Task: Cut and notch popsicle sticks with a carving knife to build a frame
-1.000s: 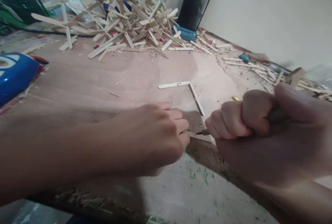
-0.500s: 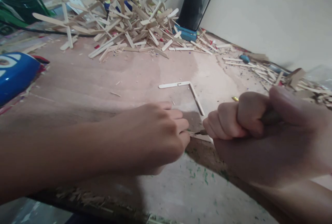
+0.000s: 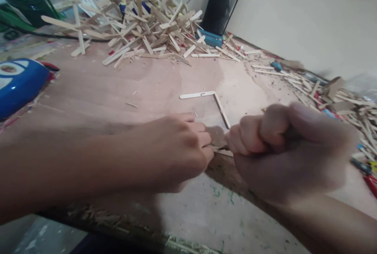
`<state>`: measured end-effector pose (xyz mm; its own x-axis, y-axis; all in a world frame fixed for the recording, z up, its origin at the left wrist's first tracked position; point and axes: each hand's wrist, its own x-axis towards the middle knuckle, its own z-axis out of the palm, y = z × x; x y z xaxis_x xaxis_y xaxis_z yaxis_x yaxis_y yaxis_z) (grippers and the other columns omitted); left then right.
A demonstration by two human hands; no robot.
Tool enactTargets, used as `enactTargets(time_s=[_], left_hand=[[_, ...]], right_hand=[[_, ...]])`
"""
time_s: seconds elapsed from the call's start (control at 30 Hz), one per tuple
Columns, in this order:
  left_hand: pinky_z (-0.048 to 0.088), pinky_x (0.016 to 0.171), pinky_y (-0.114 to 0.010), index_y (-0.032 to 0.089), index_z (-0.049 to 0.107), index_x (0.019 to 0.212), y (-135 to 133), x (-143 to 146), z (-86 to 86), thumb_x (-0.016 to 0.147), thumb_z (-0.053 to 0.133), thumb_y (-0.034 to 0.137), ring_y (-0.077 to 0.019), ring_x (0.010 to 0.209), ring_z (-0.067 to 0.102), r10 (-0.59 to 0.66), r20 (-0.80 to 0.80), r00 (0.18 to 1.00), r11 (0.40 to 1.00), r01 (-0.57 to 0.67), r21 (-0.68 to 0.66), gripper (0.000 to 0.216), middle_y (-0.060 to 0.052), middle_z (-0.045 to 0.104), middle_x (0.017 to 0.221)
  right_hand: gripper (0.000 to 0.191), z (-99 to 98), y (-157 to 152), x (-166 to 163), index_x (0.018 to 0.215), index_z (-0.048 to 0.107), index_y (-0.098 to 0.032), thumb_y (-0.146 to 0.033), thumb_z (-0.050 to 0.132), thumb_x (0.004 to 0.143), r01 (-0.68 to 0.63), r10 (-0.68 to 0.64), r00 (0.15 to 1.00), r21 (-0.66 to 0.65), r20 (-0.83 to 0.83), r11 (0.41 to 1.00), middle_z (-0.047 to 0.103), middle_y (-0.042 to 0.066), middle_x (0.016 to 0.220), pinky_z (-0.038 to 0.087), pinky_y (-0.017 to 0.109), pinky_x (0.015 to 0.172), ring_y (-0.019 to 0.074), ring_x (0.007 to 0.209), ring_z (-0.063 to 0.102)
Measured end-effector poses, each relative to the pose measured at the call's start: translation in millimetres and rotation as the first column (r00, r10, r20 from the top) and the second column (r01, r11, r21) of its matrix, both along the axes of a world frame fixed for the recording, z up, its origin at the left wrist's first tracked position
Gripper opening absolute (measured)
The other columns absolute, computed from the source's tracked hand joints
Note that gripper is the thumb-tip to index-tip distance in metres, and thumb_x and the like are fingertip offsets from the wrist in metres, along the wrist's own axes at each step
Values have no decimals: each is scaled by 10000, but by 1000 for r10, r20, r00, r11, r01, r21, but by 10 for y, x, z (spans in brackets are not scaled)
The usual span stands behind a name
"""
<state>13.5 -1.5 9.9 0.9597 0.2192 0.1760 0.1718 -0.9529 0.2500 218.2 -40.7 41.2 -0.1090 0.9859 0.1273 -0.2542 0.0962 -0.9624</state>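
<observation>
My left hand lies low over the table with its fingers curled, pinning a wooden craft stick against the surface. Only the right part of that stick shows past the fingers. My right hand is a fist around the handle of a small knife-like tool. Its thin dark tip meets the stick just beside my left fingers; most of the handle is hidden. Just beyond the hands, two craft sticks lie end to end in an angle: a left one with a small notch, and a right one slanting toward me.
A big heap of craft sticks is at the back, beside a leaning black panel in a blue base. More sticks and scraps lie along the right. A blue object sits left; a green container stands behind it.
My right hand has shifted left, closer to my left hand, with the tool's tip still at the stick. My left hand has barely moved. The view has shifted slightly.
</observation>
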Motion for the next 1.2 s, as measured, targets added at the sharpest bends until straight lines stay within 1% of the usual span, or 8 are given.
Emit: enactTargets(time_s=[0.17,0.27,0.43,0.57,0.73,0.93,1.1,1.2], left_hand=[[425,749,-416,232,653,773,-11,20,-2,1001,803,157,-195,728,621,43,-15,999,998,-44,-46,283,-7,763,860],[435,778,-416,229,682,795,-18,28,-12,996,814,175,-206,771,649,47,-13,999,999,-47,-27,246,-17,782,886],[430,748,-426,229,671,765,-30,15,3,989,814,155,-197,719,625,45,-4,999,999,-45,-29,276,0,769,853],[456,805,-421,221,700,796,-27,4,14,1006,789,161,-216,810,683,41,-17,999,998,-42,-39,236,-13,781,874],[437,742,-421,231,657,763,-33,-9,25,979,788,128,-193,696,600,33,10,999,999,-33,-5,273,9,740,811],[453,724,-423,235,647,773,-42,-2,12,953,776,131,-203,716,629,21,10,1000,1000,-21,-5,245,8,750,821],[464,714,-427,227,667,799,-31,10,25,924,807,114,-205,715,624,31,4,1000,999,-31,-18,220,8,739,828],[473,719,-427,227,669,798,-24,2,56,895,797,93,-208,716,622,29,-30,999,998,-31,-49,209,2,747,838]], right_hand=[[663,-26,25,5,561,313,-211,-353,814,971,-52,52,999,-17,-15,998,146,-56,486,256,320,437,100,439,219],[681,-21,9,11,565,305,-201,-340,861,934,-6,5,999,-27,-33,1000,154,-58,486,230,312,435,91,437,217],[647,-30,-17,1,578,333,-212,-361,809,990,-61,60,998,-24,-32,998,176,-57,507,258,323,463,102,460,220],[598,-48,-4,1,563,350,-221,-311,791,957,7,-7,1000,-15,-13,1000,208,-44,505,237,342,452,111,454,228],[657,-67,-1,44,592,299,-215,-370,768,1026,-10,10,999,-3,-40,1000,152,-62,513,238,322,450,97,454,195],[750,-1,-19,106,563,374,-215,-528,851,1049,-94,95,995,-133,2,987,310,-30,501,345,344,486,130,489,340],[803,63,0,184,554,358,-207,-591,873,1037,-125,132,991,-176,25,976,307,-29,508,380,337,498,126,494,345],[771,86,7,180,562,347,-203,-519,838,1064,-109,115,993,-167,27,980,280,-33,515,366,335,500,122,497,319]])
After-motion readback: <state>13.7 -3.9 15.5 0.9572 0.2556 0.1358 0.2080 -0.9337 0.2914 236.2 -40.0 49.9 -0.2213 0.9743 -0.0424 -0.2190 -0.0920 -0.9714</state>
